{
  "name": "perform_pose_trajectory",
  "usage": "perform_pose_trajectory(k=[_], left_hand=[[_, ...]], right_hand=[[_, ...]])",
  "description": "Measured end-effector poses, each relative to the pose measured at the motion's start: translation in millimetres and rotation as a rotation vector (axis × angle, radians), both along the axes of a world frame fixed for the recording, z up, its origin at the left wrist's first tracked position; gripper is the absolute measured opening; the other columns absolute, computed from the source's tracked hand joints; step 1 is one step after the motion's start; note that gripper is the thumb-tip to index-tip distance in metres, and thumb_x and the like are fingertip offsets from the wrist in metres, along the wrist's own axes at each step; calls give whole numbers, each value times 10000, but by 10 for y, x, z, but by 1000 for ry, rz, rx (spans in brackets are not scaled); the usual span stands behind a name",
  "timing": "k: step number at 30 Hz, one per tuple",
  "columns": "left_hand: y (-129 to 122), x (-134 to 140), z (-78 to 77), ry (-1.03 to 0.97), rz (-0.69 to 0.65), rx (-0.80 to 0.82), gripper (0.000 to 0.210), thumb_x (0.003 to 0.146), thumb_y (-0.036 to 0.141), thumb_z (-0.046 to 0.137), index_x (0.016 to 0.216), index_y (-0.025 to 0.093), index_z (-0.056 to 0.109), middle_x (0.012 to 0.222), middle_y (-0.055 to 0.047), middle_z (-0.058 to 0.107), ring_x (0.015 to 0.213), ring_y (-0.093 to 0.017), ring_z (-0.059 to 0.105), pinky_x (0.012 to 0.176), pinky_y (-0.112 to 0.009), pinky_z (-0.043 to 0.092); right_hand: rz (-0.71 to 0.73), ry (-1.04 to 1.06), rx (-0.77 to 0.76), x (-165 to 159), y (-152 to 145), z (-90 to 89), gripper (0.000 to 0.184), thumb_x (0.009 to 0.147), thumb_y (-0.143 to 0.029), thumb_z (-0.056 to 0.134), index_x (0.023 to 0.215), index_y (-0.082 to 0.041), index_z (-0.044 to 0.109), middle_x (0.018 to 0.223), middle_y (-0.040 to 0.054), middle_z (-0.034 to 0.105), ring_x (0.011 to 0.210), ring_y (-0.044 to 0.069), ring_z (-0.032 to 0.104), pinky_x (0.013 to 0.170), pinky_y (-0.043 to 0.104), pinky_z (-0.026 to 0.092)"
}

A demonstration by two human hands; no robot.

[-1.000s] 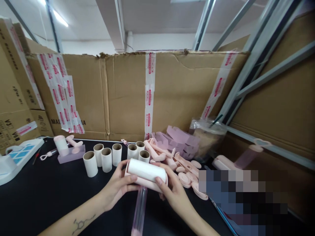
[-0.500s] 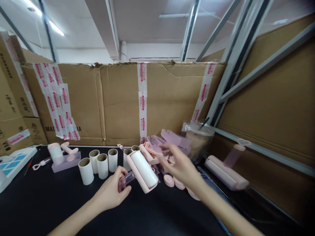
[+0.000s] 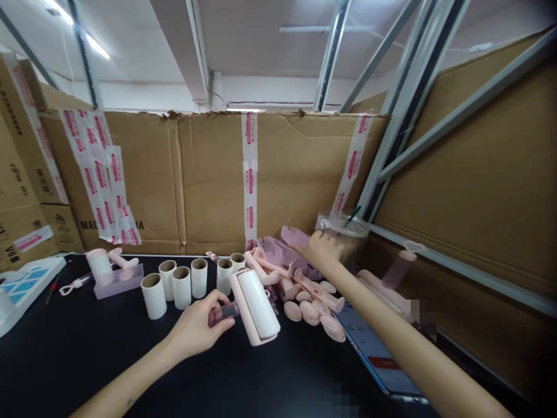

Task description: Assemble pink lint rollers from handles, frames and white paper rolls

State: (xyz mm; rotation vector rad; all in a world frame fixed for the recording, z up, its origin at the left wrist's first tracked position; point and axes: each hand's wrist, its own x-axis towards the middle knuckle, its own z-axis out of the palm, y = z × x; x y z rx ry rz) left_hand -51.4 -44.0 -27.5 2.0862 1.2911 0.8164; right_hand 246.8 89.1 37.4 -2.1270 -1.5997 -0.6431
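My left hand (image 3: 198, 325) is closed round the clear purplish handle of a lint roller (image 3: 256, 305), whose pink holder carries a white paper roll. The roller is held tilted above the black table. At the back, my right hand (image 3: 322, 252) has its fingers bent down onto one of the translucent purple plastic covers (image 3: 278, 251); its fingertips are partly hidden. In front of these covers lies a heap of pink plastic holder parts (image 3: 285, 284). Several pink round caps (image 3: 310, 312) lie on the near side of the heap.
Several white paper rolls (image 3: 154, 299) stand left of centre. A purple tray-like cover (image 3: 118, 283) holds pink parts further left. A phone (image 3: 383, 363) lies under my right forearm, near another lint roller (image 3: 398, 267). A plastic drink cup (image 3: 348, 232) stands behind; a cardboard wall (image 3: 213, 186) closes the back.
My right hand has moved back and to the right, from over the pink parts to the purple covers. My left hand still holds the lint roller in about the same place.
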Motion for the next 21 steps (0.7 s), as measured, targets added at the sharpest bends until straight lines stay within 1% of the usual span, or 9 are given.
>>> perform_pose_trajectory(k=[3,7,10,13,15,17,20,21], left_hand=[[4,-4,0,2,3,6,205,776,313,556,954,230,497,628,78,445,534,-110,452,545,-218,332],[7,-8,-3,11,-2,8,218,773,322,562,961,233,500,641,76,460,539,-109,452,545,-216,332],[14,-8,-8,13,0,17,219,775,322,559,965,233,499,642,77,464,539,-108,449,548,-216,332],[26,-11,-17,8,-2,26,222,771,317,564,965,231,501,638,78,466,532,-105,448,551,-217,334],[32,-15,-19,5,-3,27,224,771,320,566,967,229,505,637,76,468,534,-106,450,550,-217,333],[34,-22,-14,4,4,26,225,774,323,565,970,228,509,638,74,466,536,-106,449,544,-215,330],[36,-40,15,8,11,36,217,779,319,564,969,228,513,635,74,456,533,-105,439,542,-215,326],[37,-49,29,7,11,45,214,781,317,563,970,228,516,636,73,454,533,-104,437,542,-216,327]], right_hand=[[-15,30,-18,34,29,12,669,820,-537,506,1080,80,512,1027,366,575,1000,449,551,796,534,380],[3,52,-42,62,22,53,681,786,-576,530,1067,45,539,1042,344,585,1004,449,559,804,533,382],[25,66,-34,58,-13,80,658,797,-583,507,1054,21,546,1055,335,583,1012,447,557,808,530,384],[56,94,-15,26,-50,93,627,793,-566,516,1033,12,545,1019,314,599,992,441,569,804,521,391],[72,122,18,-7,-76,116,604,785,-535,534,1050,8,525,1029,305,591,975,435,576,797,511,399],[92,153,72,-35,-118,176,588,769,-491,558,1083,2,493,1072,306,564,987,429,567,792,491,409],[141,192,172,-28,-254,345,588,735,-437,583,1125,-20,445,1119,278,532,1028,370,548,814,413,427],[193,236,220,-11,-323,408,590,717,-421,595,1137,-38,434,1126,256,533,1024,339,551,823,384,432]])
